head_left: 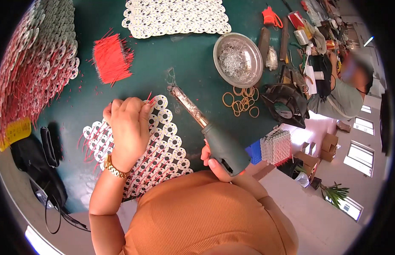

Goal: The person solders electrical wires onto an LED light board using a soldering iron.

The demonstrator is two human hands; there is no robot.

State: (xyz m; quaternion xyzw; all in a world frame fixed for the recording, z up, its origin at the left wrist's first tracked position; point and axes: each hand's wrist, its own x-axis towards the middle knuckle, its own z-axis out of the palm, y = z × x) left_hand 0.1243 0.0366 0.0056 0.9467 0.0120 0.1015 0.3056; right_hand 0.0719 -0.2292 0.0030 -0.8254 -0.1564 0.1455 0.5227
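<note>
My left hand [130,121], with a gold watch on the wrist, pinches short red wires [151,97] at the far edge of a panel of round white LED boards [164,146]. Many of the panel's boards carry red wires, and part of it lies hidden under my hand and arm. Closed around the dark green handle of a soldering iron, my right hand [214,163] is partly covered by that handle. The soldering iron [197,114] slants up and left, its tip just beyond the panel's far corner, with a faint wisp of smoke above.
A bundle of red wires [112,58] lies beyond my left hand. Farther back is a bare LED panel [176,18]. Wired panels [40,55] pile up at left. On the right are a metal bowl [221,76], rubber bands [242,102] and a black fan [286,104]. A person [348,91] sits beyond.
</note>
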